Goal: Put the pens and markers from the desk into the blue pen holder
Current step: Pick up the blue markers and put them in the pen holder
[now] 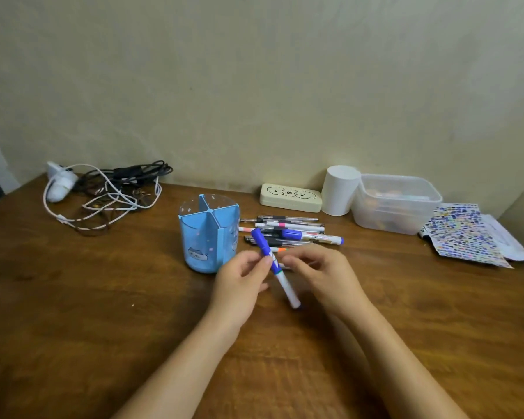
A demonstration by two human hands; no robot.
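The blue pen holder [203, 246] stands upright on the wooden desk [103, 297]; its compartments look empty. Just right of it lies a pile of pens and markers [297, 229], among them a blue-capped white marker [312, 236]. My left hand [242, 278] pinches another blue-and-white marker [285, 282] at mid-barrel. That marker is tilted, with its blue cap up beside the holder's right side. My right hand [322, 275] is close on the marker's right, fingers loosely curled and slightly blurred, over the near edge of the pile, with nothing visibly gripped.
A tangle of cables and a white charger [103, 192] sits back left. Along the wall stand a cream case [291, 197], a white cup [341, 190] and a clear plastic box [395, 204]. Patterned sheets [466, 234] lie at the far right.
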